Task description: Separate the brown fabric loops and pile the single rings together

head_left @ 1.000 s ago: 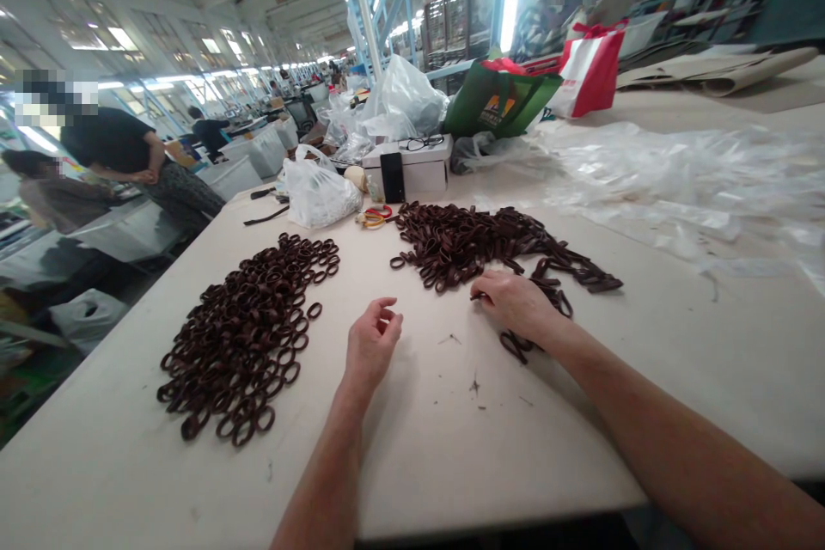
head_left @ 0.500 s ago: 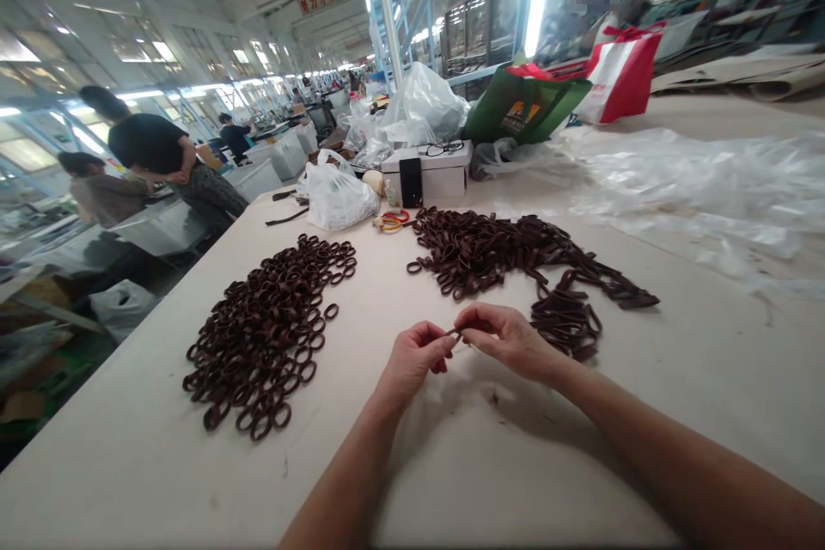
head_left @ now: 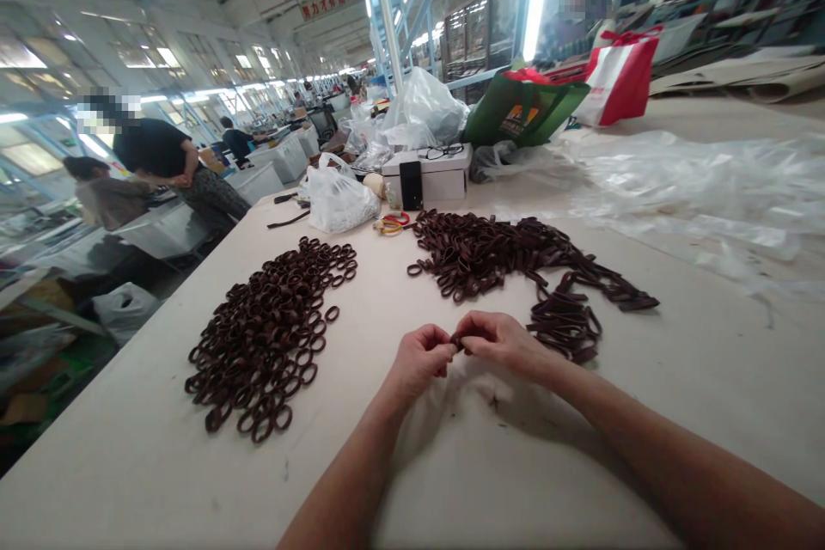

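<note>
Between my fingertips is a small dark brown loop (head_left: 457, 343), mostly covered by the fingers. My left hand (head_left: 422, 357) pinches one side of it, and my right hand (head_left: 495, 344) pinches the other; the two hands nearly touch above the table. To the left lies a wide pile of round, opened brown loops (head_left: 258, 335). Beyond my hands is a second heap of brown loops (head_left: 477, 249), many of them flattened. A smaller bunch of flat loops (head_left: 567, 322) rests just past my right wrist.
Scissors (head_left: 393, 224) with red and yellow handles lie near a white plastic bag (head_left: 339, 198). Behind them stands a white box (head_left: 444, 172) with a phone (head_left: 411, 185) against it. A green bag (head_left: 522, 110) and clear plastic sheeting (head_left: 709, 180) occupy the back right.
The brown loop has turned in my fingers and shows less than before. Both hands stay pinched in nearly the same place, with the fingertips slightly closer together.
</note>
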Tool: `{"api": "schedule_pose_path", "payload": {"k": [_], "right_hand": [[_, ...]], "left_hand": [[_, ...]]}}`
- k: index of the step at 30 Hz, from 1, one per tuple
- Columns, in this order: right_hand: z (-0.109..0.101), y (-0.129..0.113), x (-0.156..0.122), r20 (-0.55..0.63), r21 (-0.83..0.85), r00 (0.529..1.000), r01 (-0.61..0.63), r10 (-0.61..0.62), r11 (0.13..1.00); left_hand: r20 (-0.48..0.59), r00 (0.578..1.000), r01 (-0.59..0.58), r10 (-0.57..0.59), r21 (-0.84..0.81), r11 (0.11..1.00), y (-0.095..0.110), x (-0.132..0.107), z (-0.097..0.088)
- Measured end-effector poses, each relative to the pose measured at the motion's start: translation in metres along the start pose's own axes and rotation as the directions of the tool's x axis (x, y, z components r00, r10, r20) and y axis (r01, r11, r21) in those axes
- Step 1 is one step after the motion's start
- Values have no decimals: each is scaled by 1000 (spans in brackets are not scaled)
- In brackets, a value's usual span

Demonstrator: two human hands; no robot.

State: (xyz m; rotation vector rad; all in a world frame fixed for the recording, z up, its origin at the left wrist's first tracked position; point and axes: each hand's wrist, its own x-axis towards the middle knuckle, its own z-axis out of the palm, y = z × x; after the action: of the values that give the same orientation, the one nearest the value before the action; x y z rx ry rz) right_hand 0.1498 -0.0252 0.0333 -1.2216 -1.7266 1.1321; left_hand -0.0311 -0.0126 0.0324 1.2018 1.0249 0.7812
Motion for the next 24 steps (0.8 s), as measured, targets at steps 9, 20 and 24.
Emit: {"api": "schedule_pose_path", "payload": {"k": [9, 20, 24], "right_hand": [[-1, -3, -1, 167, 127, 982, 67, -88, 990], [12, -6, -2, -117, -221, 992, 16, -42, 975], [15, -6, 0, -221, -326, 975, -74, 0, 942]], "left_hand": [[-46, 990, -129, 130, 24, 991, -1, 1, -7], [-52, 974, -203, 219, 222, 954, -12, -5, 10], [-129, 950, -204, 285, 434, 877, -13, -5, 14]]}}
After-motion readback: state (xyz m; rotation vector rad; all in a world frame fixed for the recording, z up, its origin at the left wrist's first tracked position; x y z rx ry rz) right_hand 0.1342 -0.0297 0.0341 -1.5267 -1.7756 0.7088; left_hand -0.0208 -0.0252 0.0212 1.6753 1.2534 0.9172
